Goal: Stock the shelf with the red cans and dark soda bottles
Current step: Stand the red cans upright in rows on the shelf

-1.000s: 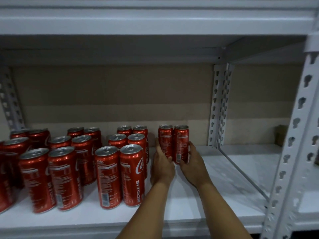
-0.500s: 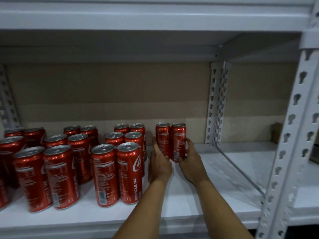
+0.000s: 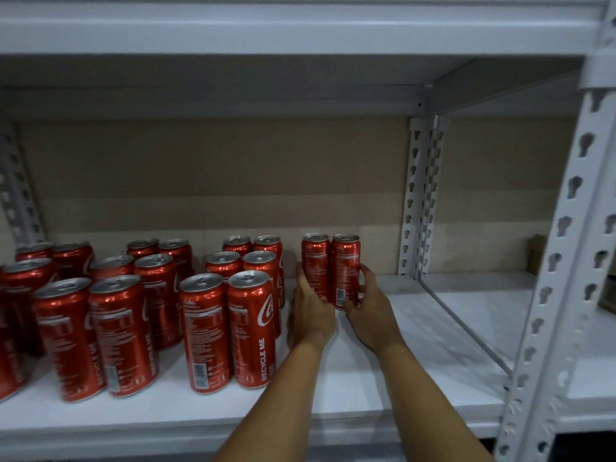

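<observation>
Hands (image 3: 343, 311) grip two cans (image 3: 330, 268) | can rows (image 3: 230, 315) left | upright (image 3: 420, 198) right

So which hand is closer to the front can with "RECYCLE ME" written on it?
The left hand is nearer, just right of the RECYCLE ME can. The right hand is farther right, beyond the pair of cans at the back.

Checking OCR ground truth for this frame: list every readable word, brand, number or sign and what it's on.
"RECYCLE ME": printed vertically in white on the front red aluminium can.
White script logo on the same can: only a curled "C" shows, so the brand is not readable.
Small heading on the neighbouring front red can: too blurred to read.
Nutrition panels and barcodes on the two cans held by the left hand and right hand: too small to read.
</observation>
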